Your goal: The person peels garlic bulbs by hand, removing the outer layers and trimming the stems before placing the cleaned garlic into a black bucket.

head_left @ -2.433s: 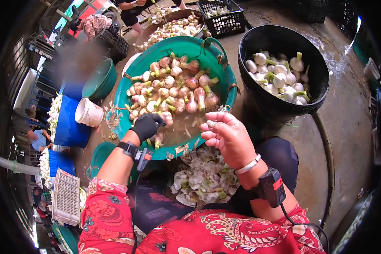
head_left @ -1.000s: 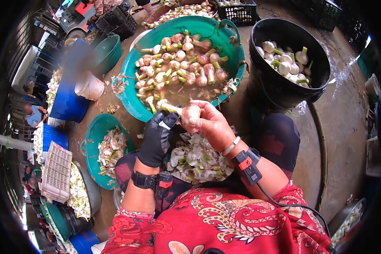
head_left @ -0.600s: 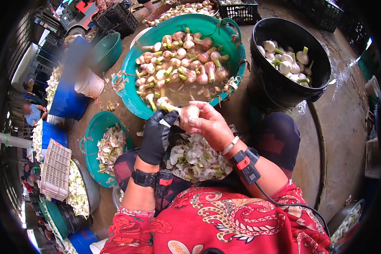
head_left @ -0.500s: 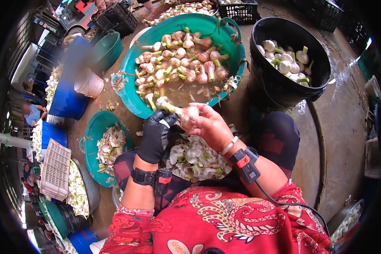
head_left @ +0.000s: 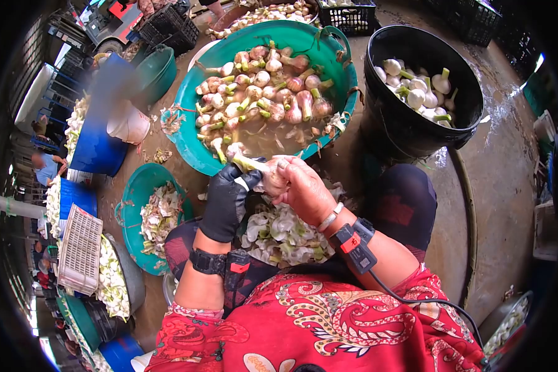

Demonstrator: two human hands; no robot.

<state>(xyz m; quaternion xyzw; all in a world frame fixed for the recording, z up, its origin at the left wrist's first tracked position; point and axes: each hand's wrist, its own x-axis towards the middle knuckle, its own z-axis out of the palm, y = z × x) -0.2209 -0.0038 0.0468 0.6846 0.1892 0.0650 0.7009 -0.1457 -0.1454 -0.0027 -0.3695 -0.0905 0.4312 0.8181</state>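
My left hand (head_left: pixel 226 201), in a black glove, is closed round the green stem of a garlic bulb (head_left: pixel 271 178). The bare fingers of my right hand (head_left: pixel 305 189) wrap over the bulb and hide much of it. Just beyond is a green tub (head_left: pixel 189 139) of brownish water with many unpeeled bulbs (head_left: pixel 260 78). Below my hands lies a heap of pale peeled skins (head_left: pixel 285 232). A black bucket (head_left: pixel 384 127) at the right holds whitish bulbs (head_left: pixel 415 98) with short green stems.
A smaller green basin (head_left: pixel 130 214) with skins stands at the left, near a white crate (head_left: pixel 80 248) and blue containers (head_left: pixel 108 152). A person in blue (head_left: pixel 45 168) is at the far left. Black crates (head_left: pixel 348 20) stand at the back. A hose (head_left: pixel 471 211) runs along the right floor.
My right hand has shifted slightly left, and its fingers have curled further over the bulb. My left hand keeps its hold on the stem.
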